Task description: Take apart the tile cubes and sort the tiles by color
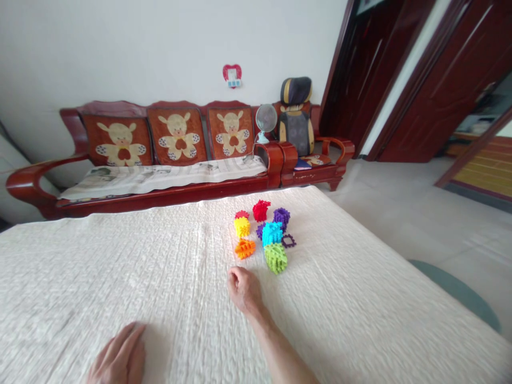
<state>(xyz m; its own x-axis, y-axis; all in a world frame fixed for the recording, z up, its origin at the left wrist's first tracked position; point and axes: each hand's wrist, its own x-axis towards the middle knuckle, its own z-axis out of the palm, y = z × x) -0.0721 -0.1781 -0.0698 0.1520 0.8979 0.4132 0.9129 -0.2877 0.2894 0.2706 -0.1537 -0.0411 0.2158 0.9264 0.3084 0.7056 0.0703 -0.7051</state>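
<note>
My right hand rests curled in a loose fist on the white quilted cover, with nothing showing in it. Just beyond it lie stacks of toothed plastic building pieces: orange pieces and a lime green stack. Farther back are a light blue stack, a yellow stack, purple pieces and a red stack. A flat dark purple square frame lies beside the blue stack. Lower left, my left hand lies palm down on the cover, fingers extended and touching no pieces.
The table's quilted cover spreads across the foreground. Behind it stand a wooden sofa with bear cushions, a small fan and a chair with a massage pad. Dark red doors are at right, beyond a tiled floor.
</note>
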